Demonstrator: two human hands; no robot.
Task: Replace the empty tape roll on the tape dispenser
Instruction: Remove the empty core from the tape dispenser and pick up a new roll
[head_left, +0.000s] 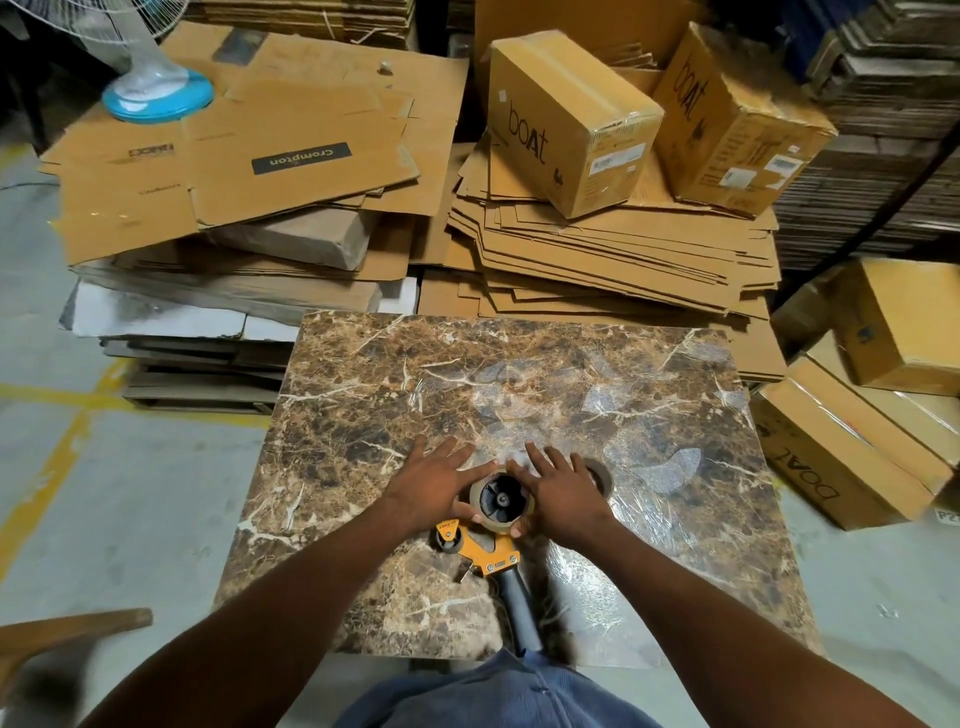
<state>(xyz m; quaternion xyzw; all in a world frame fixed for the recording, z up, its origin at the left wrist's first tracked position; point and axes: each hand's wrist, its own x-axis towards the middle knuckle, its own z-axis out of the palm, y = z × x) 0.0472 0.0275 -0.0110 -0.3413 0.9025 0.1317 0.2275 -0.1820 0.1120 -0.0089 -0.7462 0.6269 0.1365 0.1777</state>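
Note:
An orange tape dispenser (488, 551) with a grey handle (519, 608) lies on the brown marble-patterned table (415, 395), handle toward me. A tape roll (477, 493) sits around its black hub (501, 500). My left hand (434, 486) presses the roll's left side with the thumb against its lower edge and the fingers spread on the table. My right hand (563, 491) holds the roll's right side, thumb at its lower right. A brown cardboard ring (602, 475) lies on the table just right of my right hand, mostly hidden by it.
Stacks of flattened cardboard (597, 249) lie beyond the table's far edge, with two "boat" boxes (566, 119) on top. More boxes (852, 452) stand at the right. A fan base (156, 96) rests at far left. Clear film patches cover the table's right part.

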